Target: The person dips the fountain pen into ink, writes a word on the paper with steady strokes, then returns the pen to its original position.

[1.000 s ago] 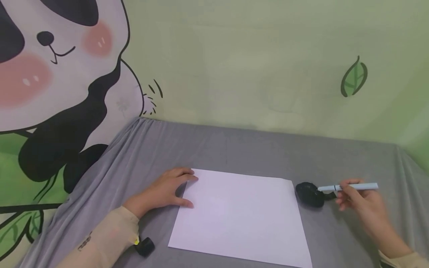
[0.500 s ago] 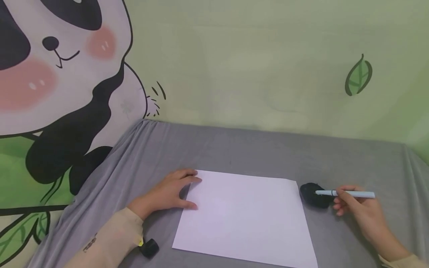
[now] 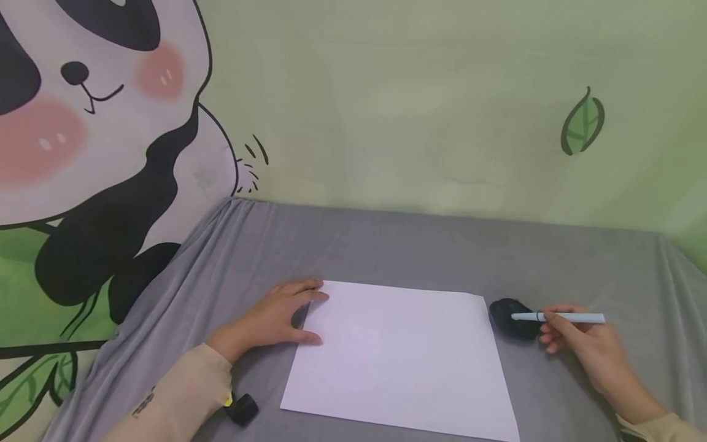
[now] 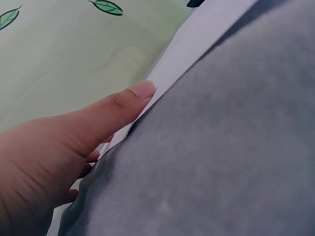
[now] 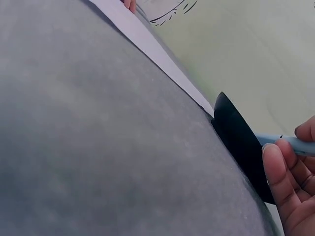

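Note:
A blank white sheet of paper (image 3: 394, 359) lies on the grey cloth. At its left edge rests my left hand (image 3: 276, 316), thumb and fingers spread, the fingertips on the paper. The thumb (image 4: 115, 110) also lies along the paper edge in the left wrist view. My right hand (image 3: 585, 347) pinches a slim light-blue pen (image 3: 580, 318) with a dark band, held nearly level. Its tip is over a black, rounded, dish-like object (image 3: 505, 328) just right of the paper; whether they touch I cannot tell. The right wrist view shows the black object (image 5: 238, 140) beside the fingers.
Grey cloth (image 3: 386, 242) covers the surface and bunches into folds at the left. A small black object (image 3: 243, 410) sits near the left sleeve. Behind stands a light-green backdrop (image 3: 397, 110) with a printed panda (image 3: 110, 202).
My right hand has moved left and slightly down with the pen, bringing its tip from the black object's right side to over its middle. The left hand stays on the paper.

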`<state>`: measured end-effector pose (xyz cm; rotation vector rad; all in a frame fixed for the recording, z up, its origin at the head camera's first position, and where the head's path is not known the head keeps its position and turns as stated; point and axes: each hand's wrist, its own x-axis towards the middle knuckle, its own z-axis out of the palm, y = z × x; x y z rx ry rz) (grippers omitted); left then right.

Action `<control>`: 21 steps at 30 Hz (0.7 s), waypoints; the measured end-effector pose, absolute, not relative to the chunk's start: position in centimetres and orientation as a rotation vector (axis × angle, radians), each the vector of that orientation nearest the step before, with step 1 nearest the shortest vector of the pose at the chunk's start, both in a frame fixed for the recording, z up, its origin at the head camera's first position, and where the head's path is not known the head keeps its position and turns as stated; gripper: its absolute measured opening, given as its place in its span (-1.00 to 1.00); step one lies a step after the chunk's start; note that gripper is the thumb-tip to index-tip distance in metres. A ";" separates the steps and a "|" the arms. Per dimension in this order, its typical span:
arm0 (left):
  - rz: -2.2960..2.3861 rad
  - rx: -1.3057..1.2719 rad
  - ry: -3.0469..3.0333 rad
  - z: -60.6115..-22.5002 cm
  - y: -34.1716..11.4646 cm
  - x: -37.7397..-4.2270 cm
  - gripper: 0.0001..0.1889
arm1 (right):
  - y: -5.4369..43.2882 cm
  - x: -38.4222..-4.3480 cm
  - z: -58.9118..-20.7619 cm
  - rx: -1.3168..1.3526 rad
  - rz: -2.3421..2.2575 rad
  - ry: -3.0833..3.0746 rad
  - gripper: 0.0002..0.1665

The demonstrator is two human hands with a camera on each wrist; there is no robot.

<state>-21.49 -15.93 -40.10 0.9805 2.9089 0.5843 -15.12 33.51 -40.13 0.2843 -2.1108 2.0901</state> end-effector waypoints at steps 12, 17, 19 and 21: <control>0.595 0.966 2.896 -40.0 -15.8 -21.3 -0.19 | 33.6 -15.1 -40.2 0.280 2.078 -2.142 -0.69; 0.598 0.962 2.893 -40.0 -15.9 -21.3 -0.19 | 33.6 -15.1 -40.2 0.286 2.088 -2.128 -0.68; 0.601 0.961 2.891 -40.0 -15.9 -21.3 -0.19 | 33.7 -15.1 -40.3 0.286 2.091 -2.123 -0.67; 0.601 0.960 2.890 -40.0 -15.9 -21.3 -0.19 | 33.7 -15.1 -40.3 0.285 2.099 -2.115 -0.67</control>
